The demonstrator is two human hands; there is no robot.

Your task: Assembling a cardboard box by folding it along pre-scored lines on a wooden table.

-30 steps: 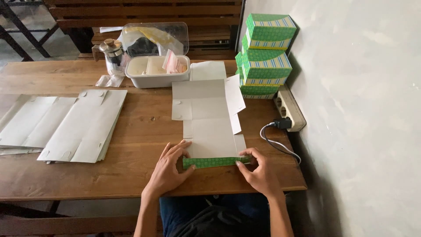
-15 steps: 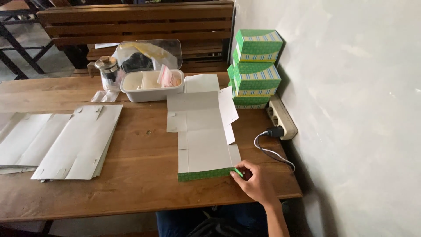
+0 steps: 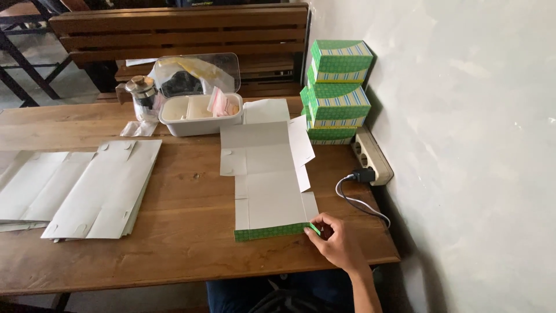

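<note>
left hand: gone from view | right hand: alone now at folded green edge

right hand pinching green folded edge of flat carton blank, wooden table, stacked green boxes

A long desk of warm brown wooden planks fills the lower part of the view, its near edge running straight across and its right end stopping just short of a wall. That wall is pale grey-white plaster, mottled and faintly scuffed, lit evenly by soft daylight that casts only gentle shadows. Behind the desk stands a slatted wooden bench in the same brown tone, its backrest made of horizontal boards. At the upper left, dark metal legs of other furniture cross over a grey tiled floor, brighter there than elsewhere in the room.
</note>
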